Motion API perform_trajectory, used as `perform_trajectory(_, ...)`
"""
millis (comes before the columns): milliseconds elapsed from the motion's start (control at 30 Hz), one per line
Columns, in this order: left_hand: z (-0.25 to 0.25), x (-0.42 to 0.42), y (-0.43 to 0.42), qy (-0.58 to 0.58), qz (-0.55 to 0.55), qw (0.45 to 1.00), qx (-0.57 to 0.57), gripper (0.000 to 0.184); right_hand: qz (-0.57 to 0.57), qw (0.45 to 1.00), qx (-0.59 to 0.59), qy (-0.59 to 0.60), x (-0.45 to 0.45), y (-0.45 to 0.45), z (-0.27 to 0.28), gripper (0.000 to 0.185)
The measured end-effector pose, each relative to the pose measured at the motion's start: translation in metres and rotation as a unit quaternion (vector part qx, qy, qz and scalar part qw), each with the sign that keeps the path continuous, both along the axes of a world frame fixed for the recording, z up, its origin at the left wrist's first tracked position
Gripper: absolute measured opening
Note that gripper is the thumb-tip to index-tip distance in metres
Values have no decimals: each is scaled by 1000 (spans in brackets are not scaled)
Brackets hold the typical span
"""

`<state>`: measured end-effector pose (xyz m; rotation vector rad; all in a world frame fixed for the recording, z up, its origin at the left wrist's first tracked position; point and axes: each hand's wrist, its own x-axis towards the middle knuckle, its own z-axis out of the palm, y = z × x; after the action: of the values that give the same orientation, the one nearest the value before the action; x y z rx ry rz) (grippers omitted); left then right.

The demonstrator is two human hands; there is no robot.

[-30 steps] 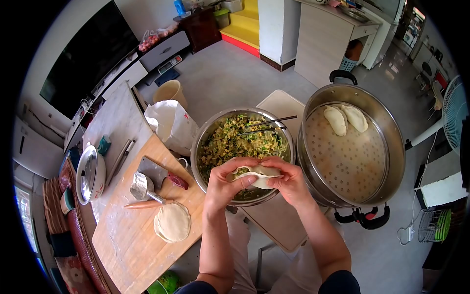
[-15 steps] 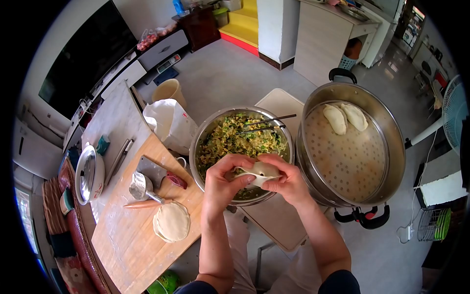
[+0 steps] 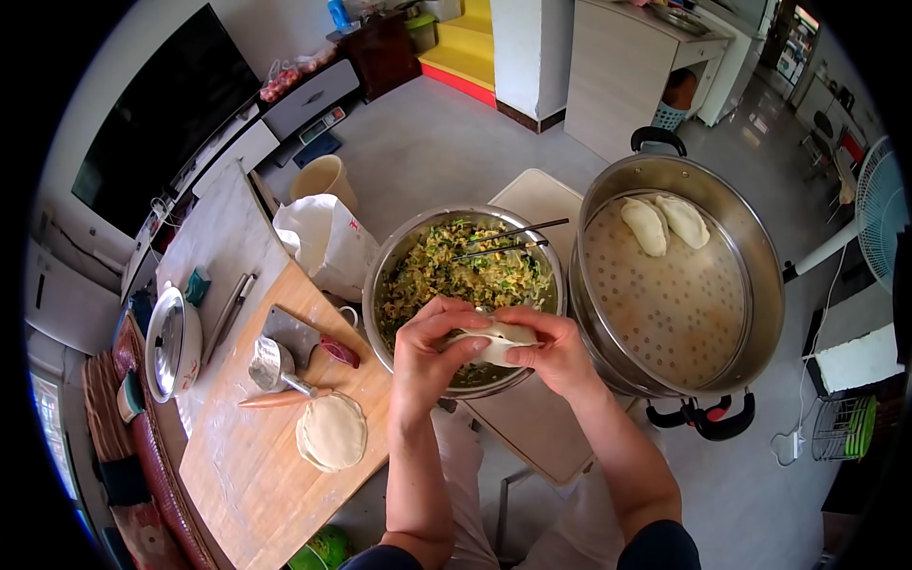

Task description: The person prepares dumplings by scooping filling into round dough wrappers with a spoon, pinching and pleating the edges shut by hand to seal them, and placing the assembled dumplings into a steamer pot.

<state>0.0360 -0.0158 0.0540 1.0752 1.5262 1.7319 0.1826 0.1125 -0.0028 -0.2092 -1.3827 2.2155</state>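
Between my two hands is a folded dumpling [image 3: 497,347], held above the near rim of a steel bowl [image 3: 378,344]. My left hand [image 3: 432,351] pinches its left end, and my right hand [image 3: 551,350] pinches the right end, thumbs toward me. Chopped green and yellow filling [image 3: 465,271] fills much of the bowl, with a pair of dark chopsticks [image 3: 513,237] resting in it. To the right, a large steamer pot [image 3: 587,285] holds two shaped dumplings [image 3: 646,226] on its perforated tray. My fingers partly hide the dumpling's edge.
On the left, a wooden board [image 3: 237,475] carries stacked round wrappers [image 3: 332,432], a rolling pin [image 3: 285,399], a metal scoop [image 3: 270,364] and a cleaver [image 3: 291,332]. Behind it stands a white bag [image 3: 328,247]. A lidded white basin [image 3: 174,342] sits farther left; a fan [image 3: 876,214] is far right.
The dumpling's opening looks narrower as my fingers press its edges together. Both hands stay over the bowl's near rim. The whole view has shifted slightly.
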Motion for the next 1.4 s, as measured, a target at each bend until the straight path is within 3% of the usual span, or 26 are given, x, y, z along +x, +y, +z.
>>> perform_trajectory(267, 5, 3, 1, 41, 21, 999, -13, 14, -2, 1000, -19, 0, -1, -1, -5, 48)
perform_trajectory(367, -2, -2, 3, 170, 22, 985, 11, 16, 0, 999, -36, -2, -1, -2, -6, 48)
perform_trajectory(467, 13, 10, 7, 177, 70, 982, 17, 21, 4, 999, -42, 0, -1, -2, -2, 47)
perform_trajectory(667, 2, 2, 7, 252, 55, 966, 10, 24, 8, 1000, -20, -6, 0, -2, 0, 45)
perform_trajectory(967, 17, 9, 8, 252, 73, 965, -1, 17, 15, 1000, -15, -7, 0, -1, 4, 44)
perform_trajectory(1167, 12, 4, 8, 380, 60, 923, -19, 20, 11, 1000, 18, -21, 0, -1, 4, 44)
perform_trajectory(1267, 13, 2, 7, 424, 40, 904, -26, 37, 10, 1000, 2, -29, 0, 0, 2, 45)
perform_trajectory(1333, 18, 3, 5, 251, 52, 966, 36, 53, 1, 999, -21, -37, 1, 1, -7, 47)
perform_trajectory(1400, 9, -8, -1, 96, 33, 991, 86, 77, 20, 992, -119, 31, 0, 1, -13, 50)
